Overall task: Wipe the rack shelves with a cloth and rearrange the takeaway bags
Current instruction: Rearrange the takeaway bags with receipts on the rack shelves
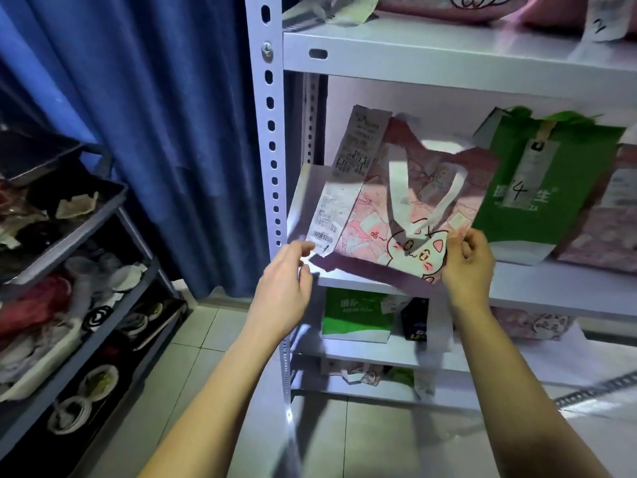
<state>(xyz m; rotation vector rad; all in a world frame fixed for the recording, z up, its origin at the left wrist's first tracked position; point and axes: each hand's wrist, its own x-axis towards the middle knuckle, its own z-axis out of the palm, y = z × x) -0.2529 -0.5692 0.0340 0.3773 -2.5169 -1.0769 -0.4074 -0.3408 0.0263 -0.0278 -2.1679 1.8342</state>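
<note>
**Both hands at the pink cat bag on the middle shelf**

Our two bare forearms reach up from the bottom of the view toward the white metal rack [272, 139]. We see the left hand [286, 288] at the front left edge of the middle shelf [551, 288], fingers loosely curled and slightly apart, its fingertips just at the lower end of the long printed receipt [331, 215] that hangs from the bag; whether they actually pinch the paper we cannot tell. Our right hand [470, 267] pinches the lower right corner of the pink cat takeaway bag [413, 215], thumb and fingers pressed together on it.

That bag sits tilted at the left end of the middle shelf, its white handles [400, 188] flopped forward over a cartoon cat print. Just beside it to the right stands a green takeaway bag [551, 188] with a paper slip marked "4". Another pink bag [603, 219] is partly hidden behind the green one.

Below, we see a second green bag [358, 315] on the lower shelf. To the left hangs a blue curtain [155, 115], with a grey cart [69, 236] of cluttered trays near it.
</note>
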